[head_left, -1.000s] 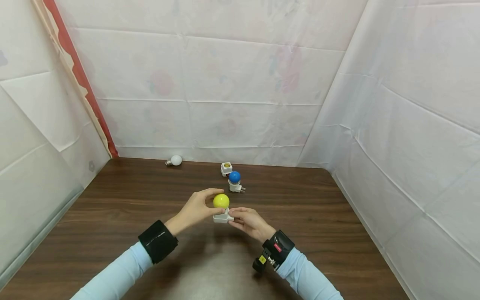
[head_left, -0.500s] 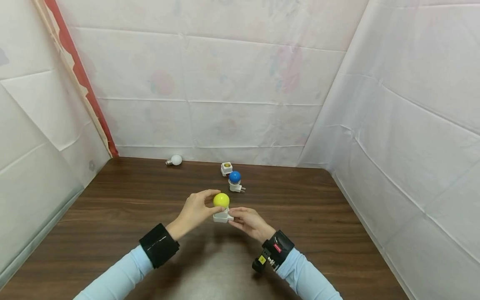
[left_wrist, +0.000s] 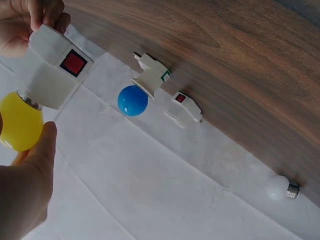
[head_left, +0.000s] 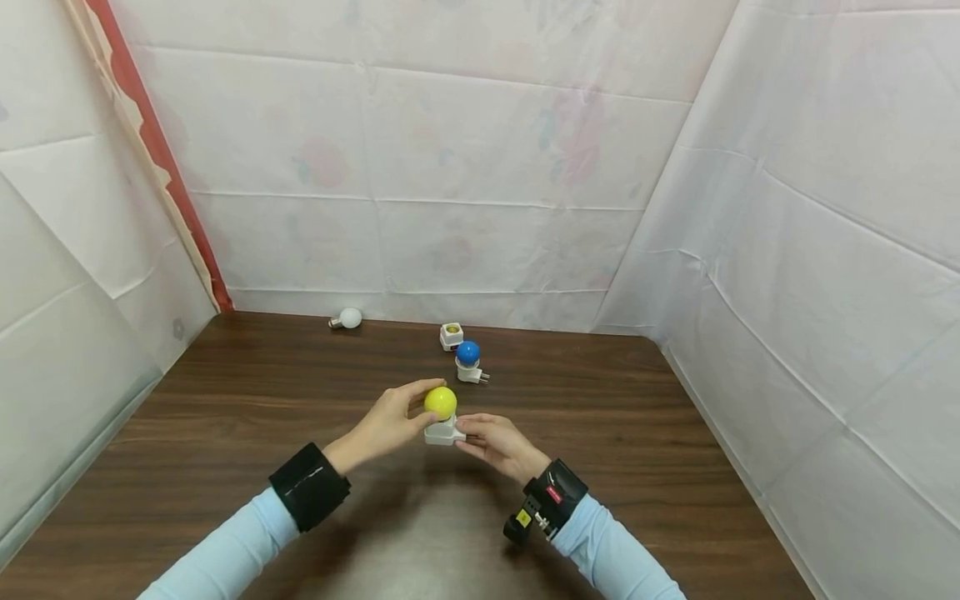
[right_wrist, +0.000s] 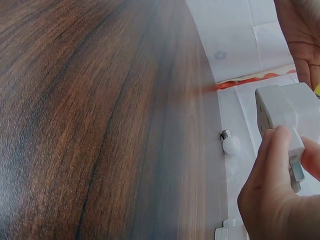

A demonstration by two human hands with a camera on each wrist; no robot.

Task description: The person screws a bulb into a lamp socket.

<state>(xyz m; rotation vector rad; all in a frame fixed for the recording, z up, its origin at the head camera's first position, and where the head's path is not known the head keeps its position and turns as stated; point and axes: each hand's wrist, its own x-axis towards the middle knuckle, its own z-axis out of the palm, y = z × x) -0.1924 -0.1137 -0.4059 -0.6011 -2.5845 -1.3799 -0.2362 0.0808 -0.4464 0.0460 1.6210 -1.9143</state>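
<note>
My left hand holds a yellow light bulb between thumb and fingers. The bulb sits upright in a white plug-in lamp socket. In the left wrist view a strip of metal thread shows between the yellow bulb and the socket, which carries a red switch. My right hand grips the socket at its plug end. From the right wrist, its fingers pinch the white housing just above the metal prongs, while most of the bulb is out of frame.
Beyond the hands, a blue bulb stands in a second white socket. Behind it is another white socket with no bulb. A white bulb lies at the wooden table's back edge. White sheeting encloses the back and sides.
My left hand and wrist shift slightly, with the fingers moving a little around the yellow bulb. My right hand keeps its hold on the socket, nearly still.
</note>
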